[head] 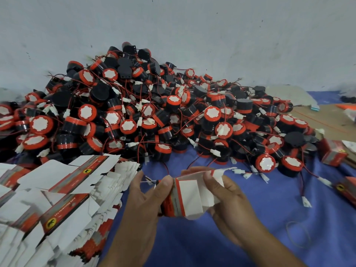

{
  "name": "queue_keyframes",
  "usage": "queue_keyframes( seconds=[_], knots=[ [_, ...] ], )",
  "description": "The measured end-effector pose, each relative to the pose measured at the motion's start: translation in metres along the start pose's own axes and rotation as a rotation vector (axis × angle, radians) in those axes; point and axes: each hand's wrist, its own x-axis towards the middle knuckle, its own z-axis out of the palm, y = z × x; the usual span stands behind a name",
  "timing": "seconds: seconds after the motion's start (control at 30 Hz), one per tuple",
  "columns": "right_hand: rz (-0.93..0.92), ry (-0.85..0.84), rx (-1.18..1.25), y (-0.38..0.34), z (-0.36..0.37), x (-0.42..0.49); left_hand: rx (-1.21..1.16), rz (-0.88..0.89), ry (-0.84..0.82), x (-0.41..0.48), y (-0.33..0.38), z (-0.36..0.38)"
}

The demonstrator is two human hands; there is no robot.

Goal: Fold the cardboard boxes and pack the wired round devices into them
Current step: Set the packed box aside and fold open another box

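At the far left, a fanned heap of flat, unfolded cardboard box blanks (pixel 57 199), white inside with red and grey printed panels and a yellow round logo, lies on a blue cloth (pixel 269 224).

Behind it, filling the middle from left to right, rises a large pile of round black plastic devices (pixel 144 112). They have red rims and white faces, and trail thin red wires with white plug connectors. The pile leans against a pale grey wall (pixel 192 26).

In the foreground centre, the person's left hand (pixel 142 201) pinches the left edge of a partly folded red and white cardboard box (pixel 186 197) between thumb and fingers. The box is held up over the blue cloth, just in front of the pile, with its white flaps open. The right hand (pixel 229 197) grips the box's right side, fingers curled round the flaps. Whether a device is inside cannot be told.

To the right, loose white connectors lie on the cloth. At the far right sit two folded red cardboard boxes (pixel 333 153), beside a brown cardboard sheet (pixel 327 120).
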Motion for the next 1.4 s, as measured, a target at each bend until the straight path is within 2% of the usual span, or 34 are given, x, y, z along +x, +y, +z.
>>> queue_keyframes(
  seconds=[0.07, 0.13, 0.23, 0.3, 0.37, 0.43, 0.5, 0.57, 0.6, 0.67, 0.73, 0.8, 0.87, 0.93, 1.0, 1.07, 1.17, 1.27, 1.33, 1.4],
  knots=[
    [-0.044, 0.07, -0.008, 0.005, 0.003, 0.002, 0.201, 0.074, 0.047, 0.0, -0.002, 0.0],
    [-0.009, 0.144, 0.027, 0.01, 0.005, 0.004, 0.355, 0.165, 0.058, -0.006, -0.001, 0.002],
    [0.04, 0.098, 0.03, 0.011, 0.009, 0.005, 0.699, 0.391, -0.001, -0.014, -0.011, 0.003],
    [0.145, 0.069, 0.126, 0.009, 0.007, 0.007, 0.844, 0.525, -0.028, -0.014, -0.017, 0.003],
    [0.228, 0.011, 0.223, 0.005, 0.004, 0.009, 0.764, 0.507, 0.032, -0.01, -0.016, -0.002],
    [0.258, 0.017, 0.232, 0.005, 0.001, 0.011, 0.49, 0.356, 0.115, -0.005, -0.008, -0.009],
    [0.259, 0.054, 0.19, 0.006, -0.003, 0.013, 0.235, 0.214, -0.014, 0.001, -0.002, -0.019],
    [0.23, 0.132, -0.021, 0.01, 0.002, 0.012, 0.16, 0.156, -0.215, -0.001, 0.002, -0.019],
    [0.193, 0.187, -0.213, 0.013, 0.004, 0.012, 0.226, 0.193, -0.252, -0.005, 0.002, -0.016],
    [0.023, 0.38, -0.593, 0.02, 0.009, 0.011, 0.439, 0.354, -0.16, -0.01, -0.001, -0.01],
    [-0.268, 0.535, -0.766, 0.023, 0.008, 0.01, 0.613, 0.474, 0.02, -0.013, -0.002, -0.009],
    [-0.42, 0.416, -0.794, 0.021, 0.008, 0.007, 0.689, 0.491, 0.083, -0.015, 0.001, -0.008],
    [-0.346, 0.197, -0.665, 0.019, 0.016, 0.004, 0.69, 0.487, -0.001, -0.017, 0.001, -0.005],
    [-0.26, 0.05, -0.517, 0.021, 0.02, 0.002, 0.747, 0.563, -0.102, -0.019, 0.001, 0.001],
    [-0.201, -0.01, -0.406, 0.018, 0.019, 0.003, 0.777, 0.612, -0.176, -0.02, 0.003, 0.004],
    [-0.145, -0.053, -0.31, 0.009, 0.016, 0.005, 0.742, 0.587, -0.28, -0.02, 0.006, 0.003],
    [-0.068, -0.107, -0.122, 0.002, 0.015, 0.006, 0.555, 0.372, -0.504, -0.019, 0.012, -0.002],
    [-0.018, -0.131, -0.02, 0.006, 0.013, 0.007, 0.481, 0.277, -0.607, -0.016, 0.009, -0.004],
    [-0.001, -0.17, 0.044, 0.009, 0.009, 0.009, 0.419, 0.203, -0.566, -0.014, 0.008, -0.005],
    [0.021, -0.179, 0.079, 0.009, 0.006, 0.01, 0.426, 0.165, -0.425, -0.011, 0.01, -0.008]
  ],
)
